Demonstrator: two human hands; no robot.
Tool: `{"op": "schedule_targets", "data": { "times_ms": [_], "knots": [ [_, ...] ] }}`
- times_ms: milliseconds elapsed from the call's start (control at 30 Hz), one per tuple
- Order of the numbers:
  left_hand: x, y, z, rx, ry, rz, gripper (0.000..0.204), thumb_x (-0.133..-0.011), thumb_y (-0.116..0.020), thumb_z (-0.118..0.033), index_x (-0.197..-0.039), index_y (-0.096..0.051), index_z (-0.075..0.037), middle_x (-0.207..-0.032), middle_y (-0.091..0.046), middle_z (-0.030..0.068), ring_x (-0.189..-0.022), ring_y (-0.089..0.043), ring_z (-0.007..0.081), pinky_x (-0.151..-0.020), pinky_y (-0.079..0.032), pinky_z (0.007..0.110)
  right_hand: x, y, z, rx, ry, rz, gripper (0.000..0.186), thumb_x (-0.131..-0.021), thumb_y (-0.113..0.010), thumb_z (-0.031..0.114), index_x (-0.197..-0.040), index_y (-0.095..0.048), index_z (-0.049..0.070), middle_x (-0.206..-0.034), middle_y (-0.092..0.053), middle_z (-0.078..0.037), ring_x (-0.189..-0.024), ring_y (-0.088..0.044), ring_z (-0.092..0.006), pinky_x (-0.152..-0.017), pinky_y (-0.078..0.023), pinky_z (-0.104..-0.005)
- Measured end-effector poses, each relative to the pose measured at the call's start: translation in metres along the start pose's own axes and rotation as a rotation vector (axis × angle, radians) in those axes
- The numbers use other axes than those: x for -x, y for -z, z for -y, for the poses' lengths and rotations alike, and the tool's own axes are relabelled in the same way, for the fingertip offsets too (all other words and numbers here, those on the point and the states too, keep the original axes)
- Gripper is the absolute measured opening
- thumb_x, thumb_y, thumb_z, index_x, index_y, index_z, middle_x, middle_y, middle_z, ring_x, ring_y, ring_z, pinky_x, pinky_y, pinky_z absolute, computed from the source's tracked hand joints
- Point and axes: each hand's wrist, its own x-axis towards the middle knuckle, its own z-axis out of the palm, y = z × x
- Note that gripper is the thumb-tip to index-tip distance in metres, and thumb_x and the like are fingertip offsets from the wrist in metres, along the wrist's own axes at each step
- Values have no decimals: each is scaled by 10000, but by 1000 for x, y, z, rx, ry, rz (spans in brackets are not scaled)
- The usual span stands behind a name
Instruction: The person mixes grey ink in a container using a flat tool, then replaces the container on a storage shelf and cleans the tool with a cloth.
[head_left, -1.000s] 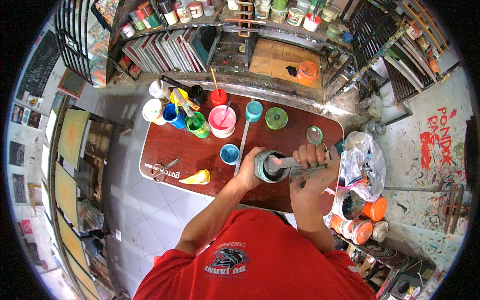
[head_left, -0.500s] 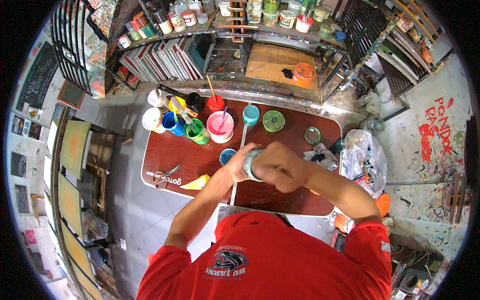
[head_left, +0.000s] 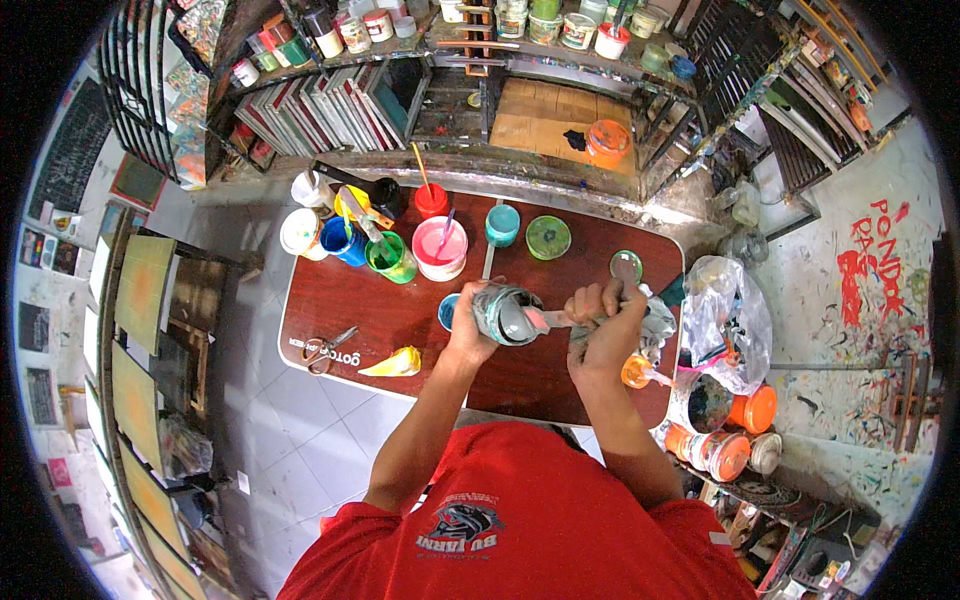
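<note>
My left hand (head_left: 465, 330) grips a grey-smeared jar (head_left: 495, 300), tilted with its mouth toward my right. My right hand (head_left: 610, 325) is closed on a grey, paint-coated spatula (head_left: 555, 318), whose blade has a pink patch and reaches into the jar's mouth. Just behind the jar, a small blue cup (head_left: 448, 311) is partly hidden. On the red-brown table (head_left: 540, 390) stand open paint pots, including pink (head_left: 438, 240), green (head_left: 390, 262), teal (head_left: 503, 222) and light green (head_left: 548, 240). Scissors (head_left: 325, 350) and a yellow piping-like bag (head_left: 395, 362) lie at the front left.
Shelves of paint tubs (head_left: 575, 30) and stacked framed screens (head_left: 320, 112) line the back. A clear plastic bag (head_left: 730, 320) and orange-lidded buckets (head_left: 750, 410) are at the table's right. A rack of boards (head_left: 145, 290) stands to the left.
My right hand, which swung left over the jar half a second ago, has drawn back rightward with the spatula. The jar is more tilted and slightly farther left than a second ago.
</note>
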Motion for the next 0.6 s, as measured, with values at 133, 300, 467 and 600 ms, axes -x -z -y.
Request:
{"op": "schedule_targets", "data": {
  "times_ms": [133, 300, 467, 600],
  "knots": [
    [11, -19, 19, 99, 169, 39, 437, -858, -467, -435, -1092, -599, -90, -1086, -641, 109, -1043, -591, 289, -971, -433, 463, 13, -26, 30, 55, 145, 57, 414, -967, -364, 398, -650, -300, 140, -543, -232, 21, -493, -196, -117, -493, -219, -297],
    [13, -31, 20, 83, 200, 39, 432, -870, -460, -421, -1069, -625, -75, -1072, -655, 115, -1010, -609, 288, -929, -464, 475, 23, -25, 34, 79, 345, 381, 368, -965, -396, 338, -665, -339, 132, -557, -259, 8, -484, -261, -123, -479, -237, -303],
    [4, -25, 25, 57, 164, 63, 436, -874, -464, -411, -1040, -638, -47, -1013, -674, 129, -943, -631, 297, -894, -488, 475, 51, -11, 8, 101, 332, 487, 307, -976, -438, 252, -708, -399, 107, -561, -358, -9, -443, -345, -131, -454, -302, -312],
    [20, -42, 14, 30, 234, 53, 390, -881, -433, -405, -954, -628, -75, -967, -669, 97, -903, -622, 264, -896, -478, 431, 21, 33, -20, 1006, 787, 344, 236, -957, -491, 123, -739, -417, 74, -527, -414, -38, -427, -367, -138, -437, -313, -301]
  ]
}}
